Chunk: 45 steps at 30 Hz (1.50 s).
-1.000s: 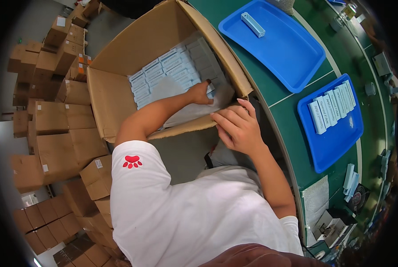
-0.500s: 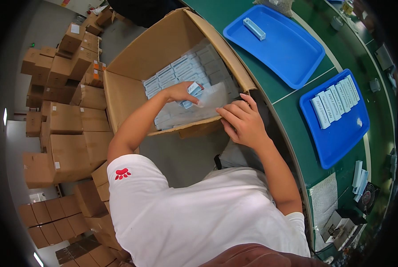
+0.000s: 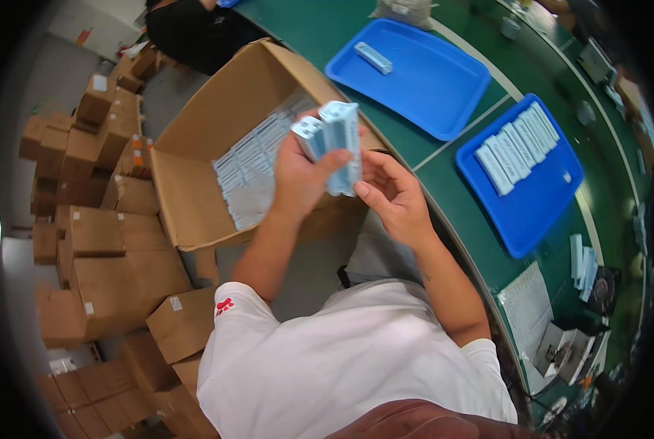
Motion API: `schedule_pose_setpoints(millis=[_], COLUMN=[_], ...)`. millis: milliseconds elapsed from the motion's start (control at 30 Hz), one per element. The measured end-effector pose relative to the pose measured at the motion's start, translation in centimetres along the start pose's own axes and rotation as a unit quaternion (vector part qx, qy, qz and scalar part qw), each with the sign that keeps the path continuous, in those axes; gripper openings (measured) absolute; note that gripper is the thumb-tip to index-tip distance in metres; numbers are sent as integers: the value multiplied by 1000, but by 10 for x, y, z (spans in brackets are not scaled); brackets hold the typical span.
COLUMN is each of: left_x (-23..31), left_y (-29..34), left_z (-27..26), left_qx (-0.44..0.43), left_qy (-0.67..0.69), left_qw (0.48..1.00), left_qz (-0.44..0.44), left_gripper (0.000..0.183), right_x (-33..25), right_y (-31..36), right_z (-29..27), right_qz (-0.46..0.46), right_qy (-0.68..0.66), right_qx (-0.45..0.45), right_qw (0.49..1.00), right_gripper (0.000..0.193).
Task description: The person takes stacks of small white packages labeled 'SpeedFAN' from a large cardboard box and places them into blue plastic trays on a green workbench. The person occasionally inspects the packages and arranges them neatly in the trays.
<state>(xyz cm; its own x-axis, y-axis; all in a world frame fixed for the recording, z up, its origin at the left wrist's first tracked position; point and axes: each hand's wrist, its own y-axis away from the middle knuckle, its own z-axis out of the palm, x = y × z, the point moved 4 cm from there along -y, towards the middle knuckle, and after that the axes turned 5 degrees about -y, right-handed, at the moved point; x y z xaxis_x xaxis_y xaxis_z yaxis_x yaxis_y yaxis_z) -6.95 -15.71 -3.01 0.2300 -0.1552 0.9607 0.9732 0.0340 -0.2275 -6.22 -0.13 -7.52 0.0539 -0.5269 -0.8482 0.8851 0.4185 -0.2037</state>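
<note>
Above the near right side of a big open carton, my left hand is closed round a bundle of slim light-blue boxes, their ends turned up. My right hand is at the bundle's right side, fingers curled and thumb tip against its lower edge; some of its fingertips are hidden behind the boxes. Inside the carton, rows of similar small boxes lie packed, partly under a clear plastic sheet.
On the green table to the right are a blue tray with one small box and another blue tray with a row of several. Brown cartons are stacked on the left. Another person in dark clothes is beyond the carton.
My left hand has risen out of the carton with the light-blue boxes and moved right. My right hand has left the carton's rim and come to the boxes. The view has shifted slightly.
</note>
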Motion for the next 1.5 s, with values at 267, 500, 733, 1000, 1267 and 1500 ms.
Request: schedule_pose_setpoints(millis=[267, 500, 733, 1000, 1267, 1500], left_x=[-51, -89, -90, -46, -26, -31], left_y=[1, 11, 17, 17, 28, 25], left_z=[122, 153, 155, 164, 166, 159], left_qx=[-76, -104, -89, -291, -345, -366], left_qy=[109, 293, 238, -135, -182, -159], left_qw=[991, 928, 949, 942, 848, 847], left_qz=[-33, -205, -189, 101, 359, 350], left_gripper=[56, 54, 42, 50, 60, 50], right_x=[-41, -63, -46, -34, -97, -92], right_y=[58, 88, 100, 113, 111, 111], right_z=[-71, -94, -104, -130, -117, -110], right_qz=[-58, -112, -118, -122, -363, -354], right_qy=[158, 335, 355, 83, 482, 501], right_qx=[250, 366, 297, 187, 128, 131], right_qw=[954, 861, 878, 971, 787, 779], right_gripper=[35, 42, 42, 34, 37, 39])
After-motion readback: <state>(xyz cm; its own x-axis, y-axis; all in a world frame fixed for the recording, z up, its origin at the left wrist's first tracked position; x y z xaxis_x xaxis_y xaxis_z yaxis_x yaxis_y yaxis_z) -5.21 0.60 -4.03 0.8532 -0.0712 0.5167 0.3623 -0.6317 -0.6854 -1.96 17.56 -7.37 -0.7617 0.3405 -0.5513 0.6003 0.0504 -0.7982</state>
